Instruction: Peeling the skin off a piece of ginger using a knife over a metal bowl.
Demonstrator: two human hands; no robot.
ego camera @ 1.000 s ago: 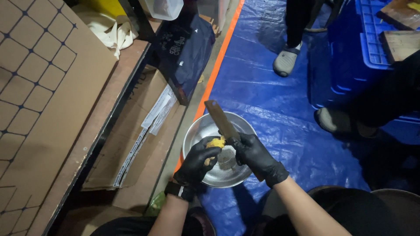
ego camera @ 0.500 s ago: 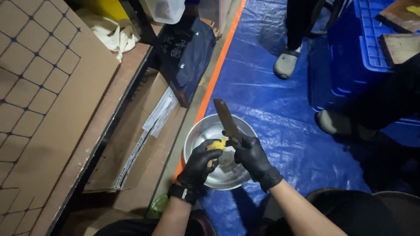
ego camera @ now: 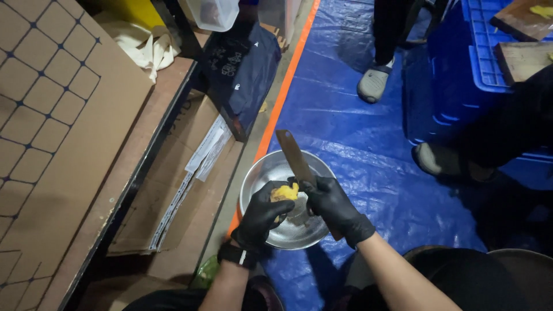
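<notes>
Both my hands wear black gloves and work over a round metal bowl (ego camera: pixel 262 173) on the blue tarp floor. My left hand (ego camera: pixel 262 214) grips a small yellow piece of food (ego camera: pixel 284 192) above the bowl. My right hand (ego camera: pixel 333 206) is closed around the handle of a cleaver (ego camera: pixel 294 156), whose broad rusty blade points up and away, its lower edge against the yellow piece. Something pale lies in the bowl beneath my hands, mostly hidden.
Flattened cardboard boxes (ego camera: pixel 173 190) and a large cardboard sheet (ego camera: pixel 52 132) lie to the left. A dark bag (ego camera: pixel 245 75) stands beyond. Blue crates (ego camera: pixel 472 69) with wooden boards (ego camera: pixel 524 57) sit at the right. Another person's feet in grey shoes (ego camera: pixel 374 83) stand on the tarp (ego camera: pixel 357 126).
The cleaver blade has tilted slightly more upright and shifted a little against the yellow piece. Both hands stay over the bowl, holding the same things.
</notes>
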